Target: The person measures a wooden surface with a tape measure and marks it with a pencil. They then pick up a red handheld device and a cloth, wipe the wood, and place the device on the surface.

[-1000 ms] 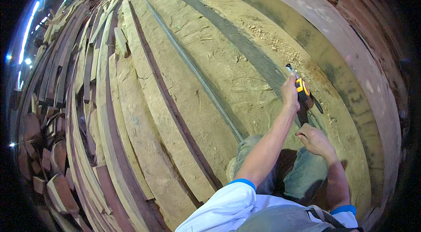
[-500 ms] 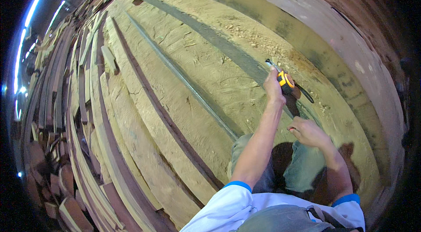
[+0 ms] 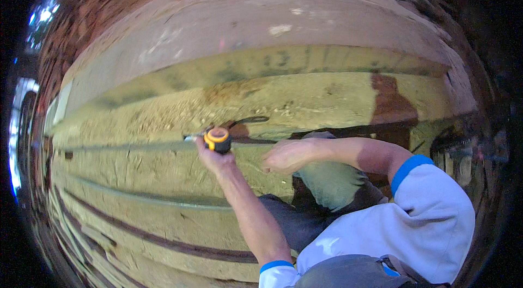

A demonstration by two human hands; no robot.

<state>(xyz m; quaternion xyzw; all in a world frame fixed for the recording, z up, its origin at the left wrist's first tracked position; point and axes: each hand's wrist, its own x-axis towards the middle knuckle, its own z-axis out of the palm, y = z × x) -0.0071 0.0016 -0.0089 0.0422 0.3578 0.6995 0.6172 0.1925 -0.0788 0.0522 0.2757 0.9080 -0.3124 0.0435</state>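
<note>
My left hand (image 3: 216,161) is wrapped round a yellow and black tape measure (image 3: 218,141), held above the sawdust-covered wood surface. Its metal end shows at the left of the case, and a black wrist strap (image 3: 253,119) loops out to the right. To the right of it, my right hand (image 3: 289,156) hangs over the wood near my knee, its fingers curled closed. What those fingers hold, if anything, is hidden.
A large squared timber (image 3: 229,21) lies across the far side, with dark marks on its near face. Wood chips (image 3: 180,111) are scattered before it. A grey metal bar (image 3: 158,198) runs across the nearer left, beside long boards (image 3: 147,239). My bent knee (image 3: 332,182) is below my right hand.
The view has swung to the right, so the large timber now lies crosswise. My left hand still grips the tape measure. My right hand stays closed; the small red tip seen at it earlier no longer shows.
</note>
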